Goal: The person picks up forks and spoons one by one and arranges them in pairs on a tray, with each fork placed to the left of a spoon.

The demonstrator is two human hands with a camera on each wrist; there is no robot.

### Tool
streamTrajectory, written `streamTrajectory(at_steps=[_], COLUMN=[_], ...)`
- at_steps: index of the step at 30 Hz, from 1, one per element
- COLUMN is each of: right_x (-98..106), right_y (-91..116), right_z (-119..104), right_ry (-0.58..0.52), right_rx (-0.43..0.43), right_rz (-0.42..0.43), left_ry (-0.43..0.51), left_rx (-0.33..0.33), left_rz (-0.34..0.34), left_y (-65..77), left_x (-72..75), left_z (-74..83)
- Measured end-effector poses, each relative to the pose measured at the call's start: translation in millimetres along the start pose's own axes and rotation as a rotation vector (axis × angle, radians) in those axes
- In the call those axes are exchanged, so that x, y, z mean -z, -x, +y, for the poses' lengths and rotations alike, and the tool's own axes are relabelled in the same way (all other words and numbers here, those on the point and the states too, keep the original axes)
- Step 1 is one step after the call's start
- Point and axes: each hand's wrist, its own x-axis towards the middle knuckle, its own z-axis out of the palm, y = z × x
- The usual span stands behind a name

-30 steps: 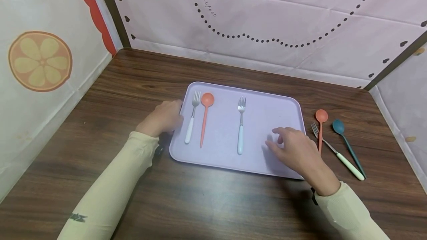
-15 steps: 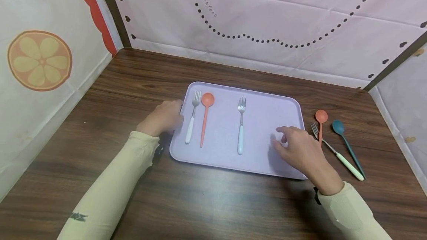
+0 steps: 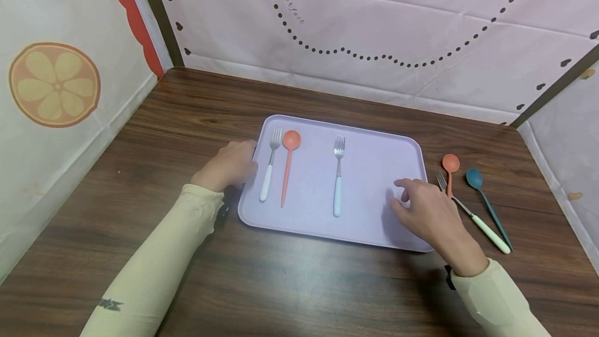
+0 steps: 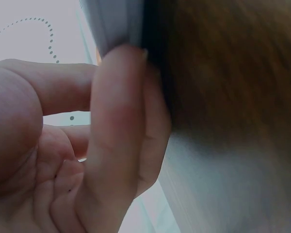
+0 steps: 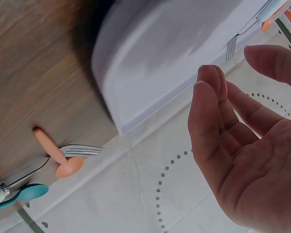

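Note:
A lilac tray (image 3: 309,217) lies on the table, and my left hand (image 3: 228,164) grips its left rim. In the left wrist view the fingers (image 4: 117,111) bend against the tray's edge (image 4: 117,24). On the tray, a white-handled fork (image 3: 267,181) lies beside a coral spoon (image 3: 291,141). Near the middle is a fork with a pale blue handle (image 3: 337,196). Over the tray's right part hovers my right hand (image 3: 428,215), its fingers loosely bent. The right wrist view shows nothing between its thumb and fingers.
Right of the tray, a second coral spoon (image 3: 451,163) crosses a fork with a pale green handle (image 3: 490,233). A teal spoon (image 3: 474,178) lies beside them. Printed cloth walls (image 3: 398,20) stand behind and at both sides of the wooden table (image 3: 290,290).
My right hand has drifted right over the tray, toward its right rim. The left hand, tray and cutlery look unmoved.

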Motion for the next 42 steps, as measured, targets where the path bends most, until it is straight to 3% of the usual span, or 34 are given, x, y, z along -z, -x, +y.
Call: streamTrajectory(at_steps=[25, 42], right_x=[8, 8], right_y=[6, 9], right_z=[18, 30], right_ry=[0.006, 0.019], right_rx=[-0.074, -0.106], right_rz=[-0.036, -0.008], left_ry=[0.001, -0.005], left_rx=[-0.003, 0.004], left_rz=[-0.001, -0.007], left_y=[0.0, 0.9], left_x=[-0.8, 0.0], left_z=[-0.7, 0.2])
